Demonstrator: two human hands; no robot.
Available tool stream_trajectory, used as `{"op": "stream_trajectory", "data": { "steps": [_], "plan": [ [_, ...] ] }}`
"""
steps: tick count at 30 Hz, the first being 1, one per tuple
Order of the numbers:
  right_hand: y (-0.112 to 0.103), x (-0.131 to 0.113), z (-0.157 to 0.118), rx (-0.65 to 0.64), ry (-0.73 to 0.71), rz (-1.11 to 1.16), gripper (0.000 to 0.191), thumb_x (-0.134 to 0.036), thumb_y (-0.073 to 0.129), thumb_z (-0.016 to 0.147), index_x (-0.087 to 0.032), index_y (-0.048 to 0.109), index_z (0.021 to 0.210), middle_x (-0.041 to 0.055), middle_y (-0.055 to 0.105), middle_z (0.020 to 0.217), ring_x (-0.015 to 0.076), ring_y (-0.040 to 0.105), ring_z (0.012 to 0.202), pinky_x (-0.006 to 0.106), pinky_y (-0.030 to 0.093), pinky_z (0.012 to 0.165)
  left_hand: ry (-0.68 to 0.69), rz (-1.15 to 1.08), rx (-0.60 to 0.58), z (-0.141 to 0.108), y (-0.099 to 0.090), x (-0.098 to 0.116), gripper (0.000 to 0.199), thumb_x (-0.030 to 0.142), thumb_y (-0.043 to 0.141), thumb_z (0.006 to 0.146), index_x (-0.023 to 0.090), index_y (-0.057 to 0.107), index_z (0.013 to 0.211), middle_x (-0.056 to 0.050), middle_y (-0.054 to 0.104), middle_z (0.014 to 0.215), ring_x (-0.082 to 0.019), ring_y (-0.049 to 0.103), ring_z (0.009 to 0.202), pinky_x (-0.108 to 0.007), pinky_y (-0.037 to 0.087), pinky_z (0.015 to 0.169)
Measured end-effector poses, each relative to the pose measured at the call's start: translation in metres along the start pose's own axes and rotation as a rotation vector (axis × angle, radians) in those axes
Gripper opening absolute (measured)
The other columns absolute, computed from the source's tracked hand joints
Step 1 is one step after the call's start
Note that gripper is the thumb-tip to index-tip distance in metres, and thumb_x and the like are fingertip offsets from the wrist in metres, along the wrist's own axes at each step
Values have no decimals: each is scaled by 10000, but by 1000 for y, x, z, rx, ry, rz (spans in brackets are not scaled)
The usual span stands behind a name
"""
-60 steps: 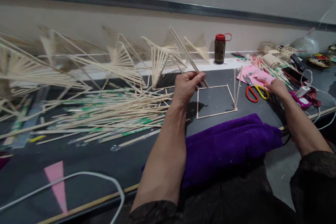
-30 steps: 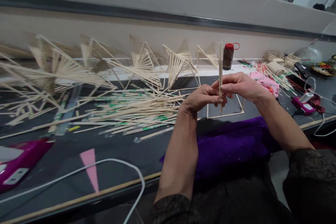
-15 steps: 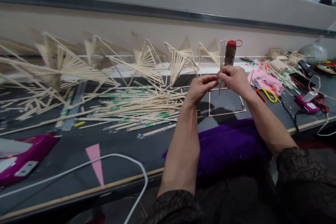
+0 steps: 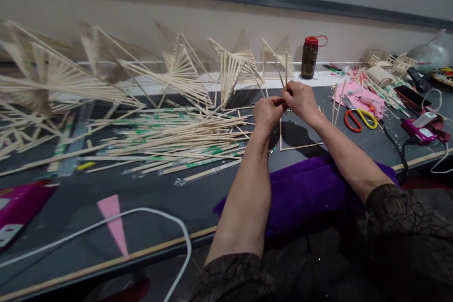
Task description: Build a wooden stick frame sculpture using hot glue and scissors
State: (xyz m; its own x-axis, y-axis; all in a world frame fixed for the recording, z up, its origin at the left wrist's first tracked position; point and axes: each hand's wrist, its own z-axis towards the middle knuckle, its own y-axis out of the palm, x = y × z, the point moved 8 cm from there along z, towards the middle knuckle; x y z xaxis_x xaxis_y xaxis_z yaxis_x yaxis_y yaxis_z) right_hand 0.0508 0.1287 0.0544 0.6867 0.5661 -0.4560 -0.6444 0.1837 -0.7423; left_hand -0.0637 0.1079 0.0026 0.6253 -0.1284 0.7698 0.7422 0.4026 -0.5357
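Note:
Both hands meet over the table, in front of the row of stick models. My right hand [image 4: 300,99] pinches thin wooden chopsticks [image 4: 286,63] that point upward and spread in a narrow V. My left hand [image 4: 269,113] is closed at their lower part, its fingertips touching those of my right hand. The fingers hide where the sticks join or cross. Below lies a stick frame [image 4: 300,147] flat on the table, partly covered by my hands and right arm. Two sticks [image 4: 335,104] stand up beside my right forearm.
Left of my hands spreads a pile of chopsticks [image 4: 184,137], some in green-marked wrappers. Fan-shaped stick models [image 4: 233,71] line the wall. A brown bottle [image 4: 309,59], scissors [image 4: 359,118], pink paper [image 4: 357,96] and a purple cloth [image 4: 304,188] lie around. A white cable [image 4: 148,209] crosses the front edge.
My hands have moved left, away from the bottle, and closer together. The sticks, nearly side by side before, now spread apart at the top. The view has shifted slightly.

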Motion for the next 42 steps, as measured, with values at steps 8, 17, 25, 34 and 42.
{"op": "stream_trajectory", "data": {
  "steps": [8,17,25,34,42],
  "plan": [
    [7,12,8,5,15,88,152,-222,531,906,-200,561,758,30,631,809,178,565,792,319,444,790,68,6,58,7,5,-2,167,277,658,741,188,792,786,-34,768,771,-197,690,757,-255,436,649],
    [18,19,13,-24,32,168,179,-268,533,932,-208,518,764,16,580,802,170,551,823,323,455,831,37,-146,27,6,8,-9,173,290,639,726,160,752,742,-19,704,659,-147,631,645,-221,469,583],
    [17,17,8,-19,57,229,178,-243,541,940,-199,508,770,2,565,799,151,548,815,295,440,807,-31,-282,-32,3,14,-8,184,299,635,735,149,696,646,5,612,545,-95,524,497,-196,460,490],
    [16,18,6,-6,24,359,198,-237,541,933,-209,482,746,-26,539,757,135,527,797,281,437,789,-76,-358,-65,1,16,-5,268,378,690,750,134,667,641,-18,643,584,-92,568,509,-197,499,504],
    [16,16,2,-24,12,393,131,-199,543,916,-217,522,788,-20,585,787,138,577,818,280,478,768,-68,-360,-60,3,14,-6,242,364,694,742,142,701,644,-9,640,552,-92,571,497,-180,493,476]
  ]
}}
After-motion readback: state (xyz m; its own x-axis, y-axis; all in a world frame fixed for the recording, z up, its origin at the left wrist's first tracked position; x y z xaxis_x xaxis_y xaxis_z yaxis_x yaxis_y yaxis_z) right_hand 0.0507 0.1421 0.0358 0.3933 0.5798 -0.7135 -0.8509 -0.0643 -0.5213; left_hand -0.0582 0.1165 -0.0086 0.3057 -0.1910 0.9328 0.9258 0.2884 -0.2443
